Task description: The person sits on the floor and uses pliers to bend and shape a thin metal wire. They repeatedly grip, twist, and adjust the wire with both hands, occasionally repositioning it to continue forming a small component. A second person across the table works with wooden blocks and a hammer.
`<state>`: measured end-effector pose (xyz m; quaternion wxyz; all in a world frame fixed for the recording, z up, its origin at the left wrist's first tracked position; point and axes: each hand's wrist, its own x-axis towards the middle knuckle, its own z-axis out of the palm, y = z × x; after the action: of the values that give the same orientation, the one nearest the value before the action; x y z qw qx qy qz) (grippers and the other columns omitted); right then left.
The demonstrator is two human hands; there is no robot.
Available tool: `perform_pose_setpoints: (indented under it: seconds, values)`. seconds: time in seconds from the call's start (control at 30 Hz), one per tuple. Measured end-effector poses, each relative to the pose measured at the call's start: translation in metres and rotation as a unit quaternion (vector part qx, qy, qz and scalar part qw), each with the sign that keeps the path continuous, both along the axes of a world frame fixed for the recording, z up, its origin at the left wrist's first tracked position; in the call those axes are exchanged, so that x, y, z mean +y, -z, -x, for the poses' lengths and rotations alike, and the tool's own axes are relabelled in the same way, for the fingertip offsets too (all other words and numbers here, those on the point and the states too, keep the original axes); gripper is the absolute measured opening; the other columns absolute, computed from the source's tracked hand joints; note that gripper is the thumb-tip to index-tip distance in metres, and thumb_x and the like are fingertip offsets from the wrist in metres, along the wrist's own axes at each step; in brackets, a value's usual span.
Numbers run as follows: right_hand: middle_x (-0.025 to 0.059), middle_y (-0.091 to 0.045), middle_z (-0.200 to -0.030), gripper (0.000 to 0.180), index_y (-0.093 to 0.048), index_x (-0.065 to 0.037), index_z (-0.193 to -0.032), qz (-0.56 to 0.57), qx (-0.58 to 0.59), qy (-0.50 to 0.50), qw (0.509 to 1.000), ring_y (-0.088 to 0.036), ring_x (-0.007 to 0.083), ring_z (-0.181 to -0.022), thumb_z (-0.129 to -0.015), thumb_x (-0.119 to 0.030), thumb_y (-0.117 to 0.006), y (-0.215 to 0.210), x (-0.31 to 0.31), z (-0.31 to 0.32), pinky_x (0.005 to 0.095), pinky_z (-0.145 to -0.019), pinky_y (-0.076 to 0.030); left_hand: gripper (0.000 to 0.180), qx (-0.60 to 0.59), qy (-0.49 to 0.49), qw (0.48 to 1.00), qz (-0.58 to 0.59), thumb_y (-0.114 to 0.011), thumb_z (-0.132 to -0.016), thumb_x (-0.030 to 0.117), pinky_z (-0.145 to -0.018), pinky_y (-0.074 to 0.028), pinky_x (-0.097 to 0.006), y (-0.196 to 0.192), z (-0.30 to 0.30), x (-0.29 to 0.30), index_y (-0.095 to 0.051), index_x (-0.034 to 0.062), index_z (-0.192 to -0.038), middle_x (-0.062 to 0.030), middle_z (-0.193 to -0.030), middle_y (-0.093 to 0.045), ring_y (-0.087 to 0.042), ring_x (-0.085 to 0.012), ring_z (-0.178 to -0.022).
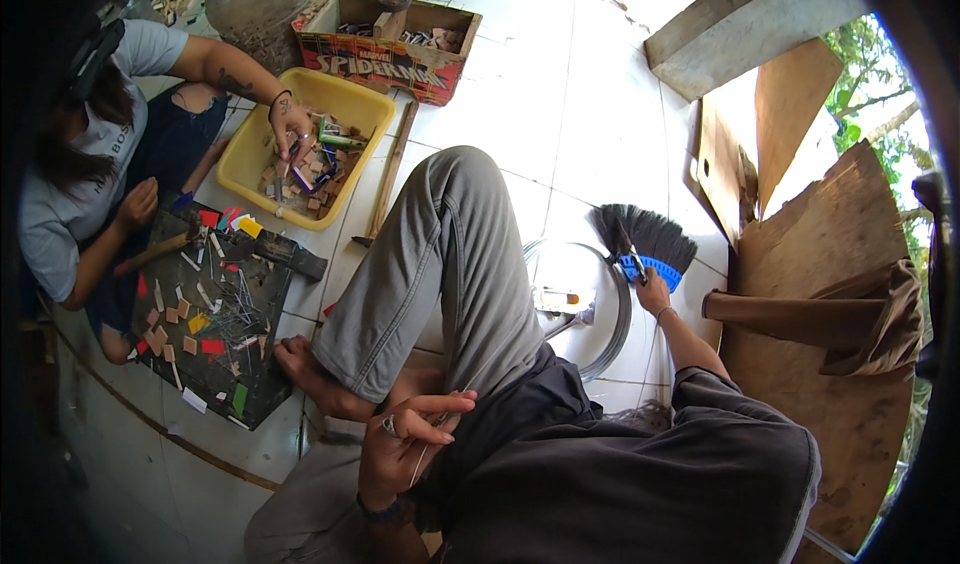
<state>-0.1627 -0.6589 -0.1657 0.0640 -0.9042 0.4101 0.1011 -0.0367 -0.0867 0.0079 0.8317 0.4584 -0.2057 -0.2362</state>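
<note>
My left hand point(405, 444), a ring on one finger, is held over my lap near my bent knee. Its fingers pinch a thin pale wire point(418, 464) that hangs down below the palm. Out to the right, my right hand point(653, 292) is closed on the handles of a small dark tool point(630, 249) that looks like pliers. That tool overlaps a broom head point(655, 249) with black bristles and a blue base, right beside my fingers. Just left of the right hand, a coil of grey wire point(622, 339) lies on the tiles. How firmly the tool is gripped is hard to see.
At left a co-worker's hand point(290, 129) reaches into a yellow basin point(385, 114) of scraps. Before them, a black board point(255, 409) carries a hammer point(290, 256), nails and coloured pieces. A printed box point(440, 84) stands behind; wooden panels point(800, 394) lean at right.
</note>
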Motion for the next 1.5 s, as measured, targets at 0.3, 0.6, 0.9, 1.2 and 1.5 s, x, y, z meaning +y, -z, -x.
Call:
perform_pose_setpoints:
  seconds: [0.3, 0.6, 0.9, 1.2, 1.5]
  values:
    - [0.0206, -0.069, -0.107, 0.030, -0.053, -0.008, -0.115, 0.019, 0.014, -0.002, 1.000, -0.064, 0.0429, -0.101, -0.089, -0.021, -0.062, 0.004, 0.002, 0.018, 0.0543, -0.085, -0.047, 0.020, -0.046, 0.095, 0.993, -0.049, -0.065, -0.088, -0.009, -0.098, -0.054, -0.036, 0.001, -0.014, -0.024, -0.055, 0.0036, -0.076, -0.0192, -0.122, -0.066, -0.064, -0.0315, -0.118]
    - [0.0177, -0.066, -0.119, 0.039, -0.050, -0.012, -0.127, 0.054, 0.054, 0.125, 0.989, -0.060, 0.0390, -0.115, -0.088, -0.011, -0.054, -0.026, 0.019, 0.106, 0.0561, -0.098, -0.040, 0.014, -0.193, -0.122, 0.949, -0.217, -0.067, -0.084, -0.010, -0.090, -0.056, -0.035, 0.016, -0.026, -0.100, -0.059, 0.0007, -0.083, -0.0158, -0.119, -0.067, -0.068, -0.0297, -0.107]
    - [0.0217, -0.065, -0.113, 0.031, -0.051, -0.009, -0.117, 0.028, 0.104, 0.244, 0.964, -0.060, 0.0404, -0.113, -0.086, -0.012, -0.054, -0.025, 0.041, 0.132, 0.0525, -0.094, -0.046, 0.012, -0.234, -0.097, 0.944, -0.214, -0.061, -0.088, -0.006, -0.090, -0.053, -0.038, 0.030, -0.022, -0.113, -0.060, 0.0027, -0.095, -0.0130, -0.115, -0.067, -0.064, -0.0305, -0.116]
    - [0.0116, -0.058, -0.120, 0.041, -0.048, -0.012, -0.125, 0.110, 0.045, 0.159, 0.980, -0.058, 0.0314, -0.113, -0.086, -0.014, -0.059, 0.008, 0.024, 0.085, 0.0521, -0.097, -0.041, 0.018, -0.238, -0.098, 0.933, -0.252, -0.063, -0.084, -0.010, -0.086, -0.054, -0.037, 0.028, -0.029, -0.119, -0.054, 0.0035, -0.092, -0.0134, -0.109, -0.069, -0.067, -0.0319, -0.110]
    - [0.0105, -0.063, -0.122, 0.048, -0.050, -0.012, -0.129, 0.095, -0.116, 0.072, 0.986, -0.059, 0.0293, -0.115, -0.084, -0.017, -0.066, 0.023, 0.019, 0.016, 0.0510, -0.097, -0.036, 0.013, -0.273, -0.060, 0.915, -0.289, -0.064, -0.082, -0.007, -0.080, -0.055, -0.038, 0.028, -0.045, -0.133, -0.059, 0.0029, -0.087, -0.0068, -0.114, -0.066, -0.067, -0.0285, -0.108]
